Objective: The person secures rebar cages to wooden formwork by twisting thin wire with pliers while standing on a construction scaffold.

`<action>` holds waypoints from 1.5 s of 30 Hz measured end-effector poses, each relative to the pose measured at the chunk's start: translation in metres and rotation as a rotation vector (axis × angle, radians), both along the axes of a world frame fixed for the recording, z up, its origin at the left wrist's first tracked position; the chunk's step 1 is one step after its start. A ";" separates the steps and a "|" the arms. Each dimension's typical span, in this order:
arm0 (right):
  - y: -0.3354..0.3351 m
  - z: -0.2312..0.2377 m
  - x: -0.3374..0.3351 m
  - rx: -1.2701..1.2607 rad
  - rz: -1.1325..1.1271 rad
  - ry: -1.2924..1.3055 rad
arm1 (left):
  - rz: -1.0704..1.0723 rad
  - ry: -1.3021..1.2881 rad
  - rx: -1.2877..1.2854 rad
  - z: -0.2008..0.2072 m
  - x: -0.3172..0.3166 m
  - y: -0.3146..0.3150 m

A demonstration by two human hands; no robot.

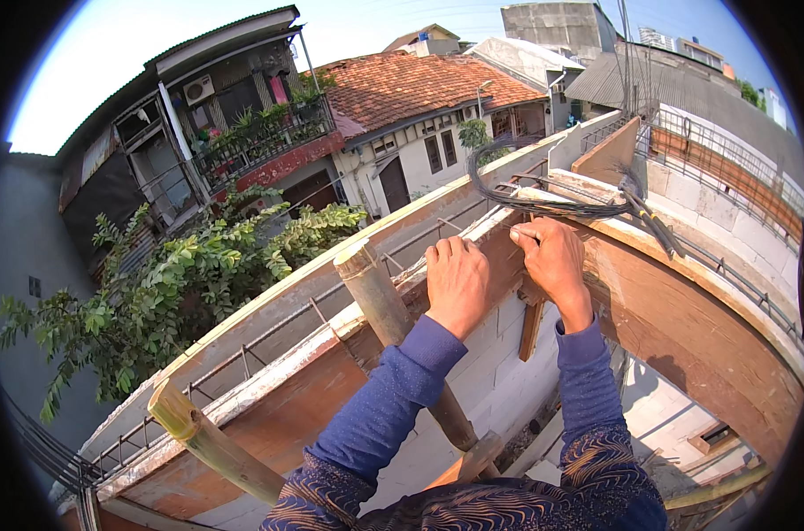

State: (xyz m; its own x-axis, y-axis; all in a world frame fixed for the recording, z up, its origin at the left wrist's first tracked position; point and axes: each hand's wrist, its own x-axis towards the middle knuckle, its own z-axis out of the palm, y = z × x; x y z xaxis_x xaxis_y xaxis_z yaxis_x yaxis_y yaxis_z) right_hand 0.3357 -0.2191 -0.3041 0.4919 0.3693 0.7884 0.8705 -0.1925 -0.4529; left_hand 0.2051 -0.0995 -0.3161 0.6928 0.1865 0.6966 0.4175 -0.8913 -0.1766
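centre frame, the left hand [457, 279] is curled at the formwork's [278, 411] edge, its grip hidden; the right hand [550, 258], just beside, pinches thumb and finger together, on what i cannot tell. a coil [583, 211] lies just above; a pole [375, 296] crosses behind the left forearm [380, 403].

Right hand [552, 265] near wire coil [579, 211]

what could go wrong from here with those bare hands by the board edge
The coiled wire lies close to the right hand; a bump might shift it. The yellow-and-black-handled tool beside it could get knocked down. The left hand is bare at a rough board edge, so scrapes seem possible.
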 end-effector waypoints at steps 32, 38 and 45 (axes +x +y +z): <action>0.120 0.023 0.020 -0.253 0.181 -0.164 | -0.022 0.582 -0.660 0.105 -0.005 0.195; 0.125 0.017 0.020 -0.283 0.105 -0.264 | -0.084 0.442 -0.685 0.094 -0.014 0.195; 0.112 0.026 0.017 -0.274 0.158 -0.103 | -0.242 0.157 -0.835 0.062 -0.002 0.201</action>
